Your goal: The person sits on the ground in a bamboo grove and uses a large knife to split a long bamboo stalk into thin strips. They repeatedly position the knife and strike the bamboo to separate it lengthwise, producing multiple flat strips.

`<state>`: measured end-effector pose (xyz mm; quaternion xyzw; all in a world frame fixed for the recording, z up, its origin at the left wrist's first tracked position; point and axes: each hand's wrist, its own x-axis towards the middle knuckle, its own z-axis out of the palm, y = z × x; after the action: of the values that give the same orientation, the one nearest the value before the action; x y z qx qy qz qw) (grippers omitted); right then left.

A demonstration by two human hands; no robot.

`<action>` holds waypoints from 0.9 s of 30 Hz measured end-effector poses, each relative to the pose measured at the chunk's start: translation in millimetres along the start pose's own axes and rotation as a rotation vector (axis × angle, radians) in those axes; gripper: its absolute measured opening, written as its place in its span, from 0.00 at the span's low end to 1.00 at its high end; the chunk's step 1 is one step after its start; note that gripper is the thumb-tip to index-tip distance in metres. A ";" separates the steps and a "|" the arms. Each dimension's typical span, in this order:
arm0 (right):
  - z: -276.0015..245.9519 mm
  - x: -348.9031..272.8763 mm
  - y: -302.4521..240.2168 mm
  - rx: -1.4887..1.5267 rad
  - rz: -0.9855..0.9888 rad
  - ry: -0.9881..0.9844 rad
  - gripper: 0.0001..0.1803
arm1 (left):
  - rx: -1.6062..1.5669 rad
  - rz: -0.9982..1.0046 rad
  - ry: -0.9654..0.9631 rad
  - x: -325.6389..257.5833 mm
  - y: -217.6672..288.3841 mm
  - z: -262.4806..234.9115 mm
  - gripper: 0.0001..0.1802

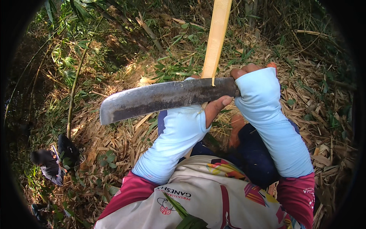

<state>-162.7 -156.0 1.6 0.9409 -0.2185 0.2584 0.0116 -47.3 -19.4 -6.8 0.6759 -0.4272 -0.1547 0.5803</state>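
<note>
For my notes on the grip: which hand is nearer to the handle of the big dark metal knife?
Right. The right hand grips the big dark metal knife at its handle; the left hand is beside it, under the blade, holding the pale bamboo strip.

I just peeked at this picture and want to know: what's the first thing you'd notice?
Right in the middle, a big dark machete blade bites into the end of a pale split bamboo strip that rises to the top edge. The right hand grips the handle and the left hand steadies the strip beneath the blade, both in light blue sleeves. At lower left, another person crouches on the dry leaves.
</note>
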 end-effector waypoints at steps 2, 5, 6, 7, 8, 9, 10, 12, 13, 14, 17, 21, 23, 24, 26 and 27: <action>-2.0 2.7 -1.3 -0.012 0.036 -0.093 0.11 | 0.022 -0.087 0.000 0.2 0.9 0.4 0.24; -2.6 5.5 -1.3 -0.047 0.043 -0.147 0.12 | 0.088 -0.148 -0.032 3.8 -2.0 -2.4 0.23; -2.2 6.0 0.9 -0.044 0.046 -0.163 0.13 | 0.096 -0.167 -0.048 5.2 0.2 -3.8 0.22; -0.1 6.0 2.6 -0.052 0.038 -0.155 0.14 | 0.104 -0.187 -0.064 6.2 1.6 -5.4 0.22; 2.2 6.0 4.0 -0.059 0.030 -0.146 0.15 | 0.069 -0.185 -0.085 6.4 1.0 -6.7 0.23; 7.1 5.2 5.3 -0.078 0.015 -0.113 0.16 | 0.034 -0.182 -0.109 6.7 -0.7 -7.8 0.24; 9.3 5.1 6.6 -0.098 -0.001 -0.080 0.16 | -0.001 -0.180 -0.133 7.4 -2.6 -9.0 0.25; 7.4 6.9 7.7 -0.073 -0.004 -0.064 0.17 | 0.074 -0.141 -0.152 10.5 -7.0 -13.7 0.25; 6.2 8.4 7.8 -0.059 -0.008 -0.056 0.17 | 0.113 -0.122 -0.158 11.5 -7.4 -16.7 0.25; 4.6 10.8 8.5 -0.052 0.056 -0.053 0.16 | 0.158 -0.139 -0.184 10.7 -6.2 -19.2 0.25; -3.4 27.0 26.3 0.017 0.225 -0.048 0.12 | 0.306 -0.206 -0.290 6.5 -7.1 -25.7 0.28; 15.7 38.7 93.8 0.245 0.441 0.179 0.12 | 0.408 -0.241 -0.468 -6.0 -25.3 -33.7 0.32; 16.3 39.4 131.8 0.117 0.544 0.187 0.12 | 0.316 -0.246 -0.474 -14.8 -30.1 -33.3 0.31; 13.2 39.1 149.7 0.049 0.595 0.194 0.13 | 0.364 -0.273 -0.521 -15.1 -41.6 -35.0 0.31; 7.7 39.7 160.5 -0.052 0.730 0.086 0.14 | 0.335 -0.286 -0.487 -15.6 -41.2 -39.6 0.31; 8.0 44.1 161.4 -0.083 0.809 -0.029 0.15 | 0.329 -0.306 -0.455 -17.5 -43.3 -43.7 0.31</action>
<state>-192.2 -320.9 1.7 0.7811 -0.5817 0.2198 -0.0561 -9.5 20.7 -39.3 0.7651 -0.4585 -0.3162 0.3230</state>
